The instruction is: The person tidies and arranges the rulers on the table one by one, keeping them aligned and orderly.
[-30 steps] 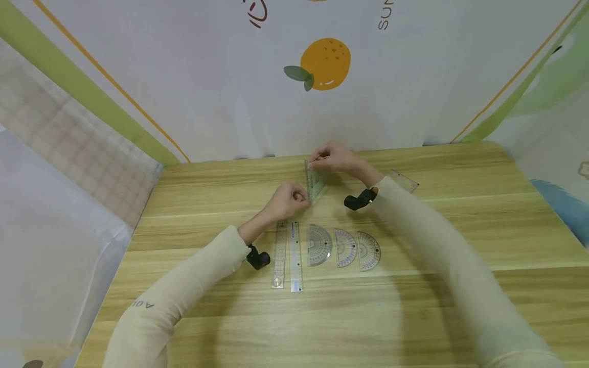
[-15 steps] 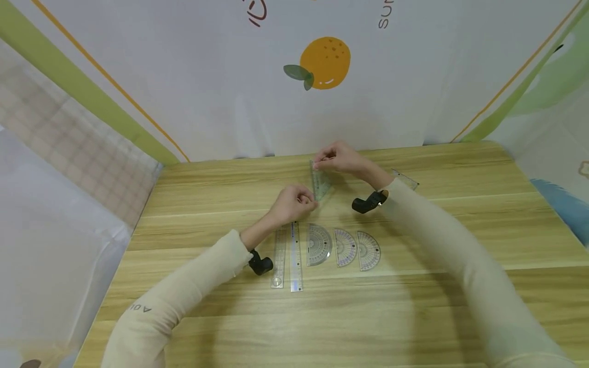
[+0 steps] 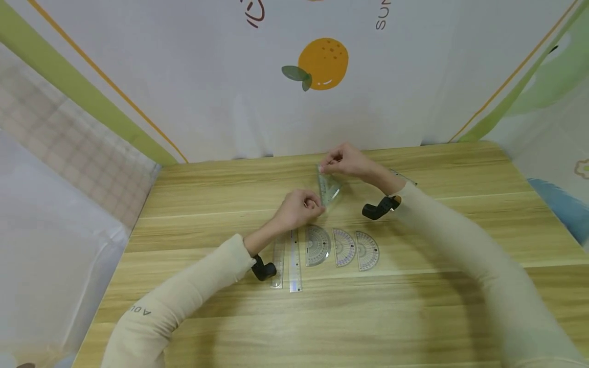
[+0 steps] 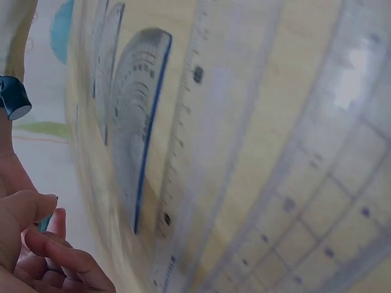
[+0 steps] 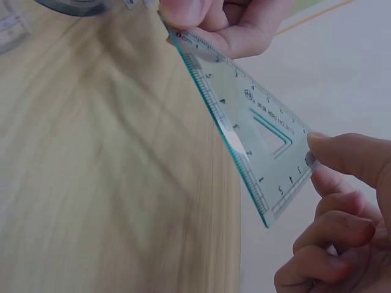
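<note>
A clear triangular set square (image 3: 325,190) with a greenish edge is held above the table, stretched between both hands. My left hand (image 3: 299,208) pinches its near corner between thumb and finger. At another corner, my right hand (image 3: 352,162) pinches it the same way. In the right wrist view the set square (image 5: 256,122) shows its scales and a small triangular cutout, tilted over the wood. The left wrist view shows the left hand (image 4: 49,250) at the lower left, with only a sliver of the set square visible.
Two clear rulers (image 3: 295,263) lie nearest the left wrist. To their right, a larger protractor (image 3: 318,246) and two smaller protractors (image 3: 344,248) stand in a row. Another triangle (image 3: 405,176) lies behind the right forearm, partly hidden. A printed cloth (image 3: 257,122) hangs behind the table.
Both hands have shifted right and slightly nearer, carrying the set square with them. The left forearm now covers more of the rulers; the other pieces on the table stay put.
</note>
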`<control>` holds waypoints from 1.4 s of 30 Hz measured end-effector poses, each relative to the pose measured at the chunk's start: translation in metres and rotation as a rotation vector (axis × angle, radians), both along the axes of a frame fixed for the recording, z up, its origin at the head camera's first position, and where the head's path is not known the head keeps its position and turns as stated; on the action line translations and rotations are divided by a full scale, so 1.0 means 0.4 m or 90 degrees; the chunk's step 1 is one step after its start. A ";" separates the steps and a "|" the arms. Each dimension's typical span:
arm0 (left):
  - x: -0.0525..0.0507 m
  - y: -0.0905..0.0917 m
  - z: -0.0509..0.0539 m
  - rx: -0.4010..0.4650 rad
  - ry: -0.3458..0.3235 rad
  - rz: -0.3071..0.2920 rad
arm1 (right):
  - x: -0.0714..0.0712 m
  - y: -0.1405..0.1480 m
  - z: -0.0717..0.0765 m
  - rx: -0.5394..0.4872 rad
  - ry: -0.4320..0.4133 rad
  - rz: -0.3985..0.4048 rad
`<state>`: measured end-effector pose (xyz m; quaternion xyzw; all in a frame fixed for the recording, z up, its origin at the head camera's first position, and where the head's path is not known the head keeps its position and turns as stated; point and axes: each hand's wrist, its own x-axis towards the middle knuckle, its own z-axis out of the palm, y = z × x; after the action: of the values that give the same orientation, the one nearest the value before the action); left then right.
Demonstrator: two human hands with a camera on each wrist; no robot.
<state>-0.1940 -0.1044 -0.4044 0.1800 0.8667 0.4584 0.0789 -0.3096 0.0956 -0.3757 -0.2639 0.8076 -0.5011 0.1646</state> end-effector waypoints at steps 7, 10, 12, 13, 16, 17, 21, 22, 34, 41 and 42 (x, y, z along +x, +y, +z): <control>0.009 0.019 0.007 -0.007 -0.005 -0.005 | 0.013 0.031 0.004 0.020 0.003 -0.023; 0.012 0.027 0.009 -0.005 -0.007 -0.005 | 0.015 0.042 0.000 0.020 0.004 -0.022; 0.012 0.032 0.008 -0.004 -0.007 -0.007 | 0.017 0.048 -0.002 0.016 0.004 -0.023; 0.013 0.034 0.008 -0.003 -0.007 -0.010 | 0.018 0.052 -0.003 0.017 0.004 -0.025; 0.014 0.040 0.006 -0.005 -0.010 -0.017 | 0.019 0.062 -0.006 0.020 0.005 -0.028; 0.014 0.041 0.006 -0.006 -0.011 -0.018 | 0.022 0.065 -0.005 0.025 0.006 -0.031; 0.016 0.049 0.008 -0.020 -0.007 -0.021 | 0.031 0.076 0.001 0.035 0.010 -0.027; 0.016 0.052 0.009 -0.025 -0.005 -0.020 | 0.032 0.079 0.000 0.035 0.009 -0.027; 0.019 0.080 0.014 -0.043 -0.002 -0.024 | 0.031 0.103 -0.010 0.046 0.006 -0.038; 0.020 0.096 0.018 -0.052 -0.009 -0.027 | 0.034 0.120 -0.006 0.047 0.009 -0.035; 0.021 0.099 0.018 -0.050 -0.010 -0.028 | 0.035 0.125 -0.007 0.046 0.008 -0.033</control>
<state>-0.1857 -0.0650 -0.3973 0.1925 0.8792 0.4236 0.1027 -0.2955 0.1455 -0.3783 -0.2396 0.8328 -0.4740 0.1560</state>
